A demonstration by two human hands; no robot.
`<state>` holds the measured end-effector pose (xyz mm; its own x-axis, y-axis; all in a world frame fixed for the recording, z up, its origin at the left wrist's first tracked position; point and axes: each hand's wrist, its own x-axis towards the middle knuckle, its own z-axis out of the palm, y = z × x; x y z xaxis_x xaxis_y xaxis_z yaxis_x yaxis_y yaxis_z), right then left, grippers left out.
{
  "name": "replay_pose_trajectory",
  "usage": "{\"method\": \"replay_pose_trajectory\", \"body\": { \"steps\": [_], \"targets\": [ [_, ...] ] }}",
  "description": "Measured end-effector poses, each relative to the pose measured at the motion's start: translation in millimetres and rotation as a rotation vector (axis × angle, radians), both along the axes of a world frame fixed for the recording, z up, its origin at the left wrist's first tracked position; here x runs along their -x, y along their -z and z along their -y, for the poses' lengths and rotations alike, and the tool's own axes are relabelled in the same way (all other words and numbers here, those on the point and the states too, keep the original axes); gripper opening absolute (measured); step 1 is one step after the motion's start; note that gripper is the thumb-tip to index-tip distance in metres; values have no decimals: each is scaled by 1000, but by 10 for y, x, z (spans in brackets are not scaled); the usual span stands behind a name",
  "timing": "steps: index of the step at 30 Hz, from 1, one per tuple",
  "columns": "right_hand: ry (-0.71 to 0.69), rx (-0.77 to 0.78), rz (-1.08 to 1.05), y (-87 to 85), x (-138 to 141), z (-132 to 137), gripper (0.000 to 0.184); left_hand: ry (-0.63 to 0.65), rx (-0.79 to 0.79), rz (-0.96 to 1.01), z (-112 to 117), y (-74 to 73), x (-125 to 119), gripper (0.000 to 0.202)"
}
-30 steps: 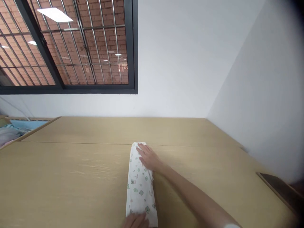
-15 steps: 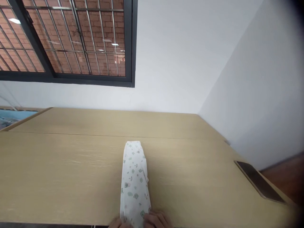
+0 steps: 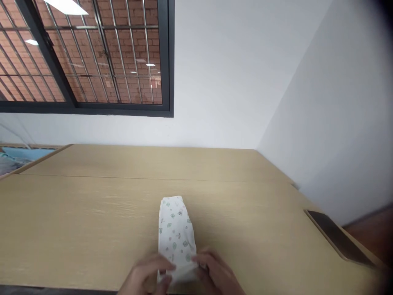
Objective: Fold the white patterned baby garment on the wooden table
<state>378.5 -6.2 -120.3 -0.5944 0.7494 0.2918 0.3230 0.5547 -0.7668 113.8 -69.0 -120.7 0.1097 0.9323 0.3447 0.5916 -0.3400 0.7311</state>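
Observation:
A white cloth (image 3: 176, 229) printed with small green figures lies folded into a narrow strip on the light wooden table (image 3: 92, 221), running away from me. Both of my hands are at its near end by the table's front edge. My left hand (image 3: 146, 277) has its fingers curled on the cloth's near left corner. The cloth's near right corner is gripped in the same way by my right hand (image 3: 216, 273). That near end is lifted a little and looks doubled over. Motion smears the fingers somewhat.
A dark phone (image 3: 337, 239) lies flat near the table's right edge. At the far left a wooden box (image 3: 27, 162) holds blue and pale fabric. White walls meet at the table's far right corner. A barred window (image 3: 89, 61) with brick behind it is above.
My right hand left the cloth's far end and came back to the near end. Both hands now grip the near end, and the visible strip has grown shorter.

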Motion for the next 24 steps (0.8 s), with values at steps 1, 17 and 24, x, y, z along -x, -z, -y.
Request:
{"method": "replay_pose_trajectory", "body": {
  "steps": [1, 17, 24],
  "targets": [
    [31, 31, -21, -117, 73, -140, 23, -18, -12, -18, -143, -129, 31, 20],
    [283, -151, 211, 58, 1067, -1685, 47, -369, -236, -397, -1297, 204, -46, 35],
    [-544, -236, 269, -215, 920, -875, 51, -410, -411, -681, -428, 1431, -575, 58]
  ]
}}
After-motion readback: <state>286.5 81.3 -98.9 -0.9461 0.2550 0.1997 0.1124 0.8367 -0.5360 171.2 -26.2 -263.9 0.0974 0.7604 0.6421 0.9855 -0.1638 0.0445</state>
